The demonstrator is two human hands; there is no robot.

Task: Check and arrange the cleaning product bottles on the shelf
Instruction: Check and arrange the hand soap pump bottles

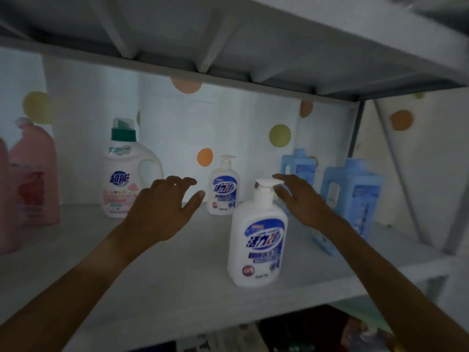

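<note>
Reaching into the shelf (177, 283) with both arms, we have our left hand (165, 207) spread and empty, hovering in front of the small pump bottle (223, 185) at the back, and our right hand (299, 199) also spread and holding nothing, its fingers just behind the pump head of the big pump bottle (257, 237) that stands near the front edge.

We judge that front bottle to be the main risk. It is tall, narrow at the neck and top-heavy with its wide flat pump, and it looks slightly tilted; a brush from our right wrist could tip it forward off the shelf. The smooth, glossy white plastic with a slick blue label may slip in a loose grasp, and lifting by the pump could squirt soap.

A careless left elbow could also knock the handled detergent jug (127, 174), rounded and white with a green cap. The two blue jugs (352, 196) to the right are squarish and rigid, with cut-out handles; something blue lies flat beside them, too blurred to name. Soft-looking pink bottles (33, 174) stand far left. The shelf itself seems matte grey, and dim light makes depth hard to judge.
</note>
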